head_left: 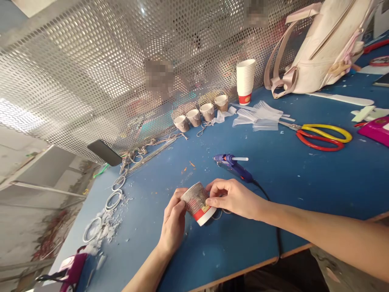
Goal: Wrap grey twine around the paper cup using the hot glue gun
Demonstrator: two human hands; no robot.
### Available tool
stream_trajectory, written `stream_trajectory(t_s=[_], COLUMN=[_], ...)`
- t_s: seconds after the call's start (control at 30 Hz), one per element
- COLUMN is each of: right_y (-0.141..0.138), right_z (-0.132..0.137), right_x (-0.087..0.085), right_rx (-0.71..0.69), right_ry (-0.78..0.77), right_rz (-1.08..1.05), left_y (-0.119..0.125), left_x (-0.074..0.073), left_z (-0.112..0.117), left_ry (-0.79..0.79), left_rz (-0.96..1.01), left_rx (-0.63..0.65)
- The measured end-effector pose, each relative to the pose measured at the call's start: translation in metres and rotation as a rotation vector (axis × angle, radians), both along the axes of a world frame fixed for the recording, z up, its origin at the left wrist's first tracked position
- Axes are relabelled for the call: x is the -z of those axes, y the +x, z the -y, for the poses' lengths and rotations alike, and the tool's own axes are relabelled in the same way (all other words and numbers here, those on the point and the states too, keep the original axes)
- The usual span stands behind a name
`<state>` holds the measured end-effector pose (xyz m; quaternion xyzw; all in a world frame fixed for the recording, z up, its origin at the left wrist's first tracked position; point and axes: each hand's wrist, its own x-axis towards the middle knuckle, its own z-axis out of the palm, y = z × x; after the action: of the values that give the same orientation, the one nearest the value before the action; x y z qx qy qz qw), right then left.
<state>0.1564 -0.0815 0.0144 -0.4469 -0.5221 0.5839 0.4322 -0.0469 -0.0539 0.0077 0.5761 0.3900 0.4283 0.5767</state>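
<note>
A paper cup [199, 202] is tilted between my two hands above the blue table. Grey-brown cord wraps its upper part, while red and white paper shows toward its lower end. My left hand [175, 219] grips the cup's left side, fingers curled round it. On the other side my right hand [226, 196] has thumb and fingers pinched close against the cup, where the cord seems to run; the exact hold is partly hidden. A loose loop of cord [225, 211] hangs below the right fingers. Just beyond lies a blue glue gun [232, 163] with a white glue stick in it.
Several small wrapped cups [193, 117] line the perforated metal screen [121, 61]. Behind are stacked paper cups [245, 81], clear strips [258, 115], red-and-yellow scissors [323, 136] and a pale backpack [319, 52]. Cord [142, 152], a phone [105, 152] and white rings [114, 200] lie left.
</note>
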Motion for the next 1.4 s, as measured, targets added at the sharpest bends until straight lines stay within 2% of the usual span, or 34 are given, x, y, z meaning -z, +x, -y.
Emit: stream_trajectory(t_s=[0.2,0.47,0.6,0.9,1.13,1.4], right_y=[-0.002,-0.004,-0.004,-0.005,-0.006,-0.006], right_z=[0.002,0.004,0.006,0.007,0.008,0.006], right_x=[0.003,0.005,0.000,-0.004,-0.002,0.001], right_rx=[0.135,0.173,0.164,0.117,0.104,0.138], right_ry=[0.200,0.354,0.388,0.290,0.319,0.402], right_rz=[0.192,0.363,0.314,0.217,0.217,0.330], left_y=[-0.003,0.005,0.008,0.009,0.010,0.009], left_x=[-0.003,-0.009,-0.007,-0.010,-0.011,-0.016], left_z=[0.004,0.014,0.015,0.018,0.018,0.019], left_ry=[0.104,0.290,0.344,0.271,0.225,0.163], left_rz=[-0.313,-0.440,-0.532,-0.501,-0.497,-0.438], left_rx=[-0.084,-0.024,-0.001,0.007,-0.012,-0.063])
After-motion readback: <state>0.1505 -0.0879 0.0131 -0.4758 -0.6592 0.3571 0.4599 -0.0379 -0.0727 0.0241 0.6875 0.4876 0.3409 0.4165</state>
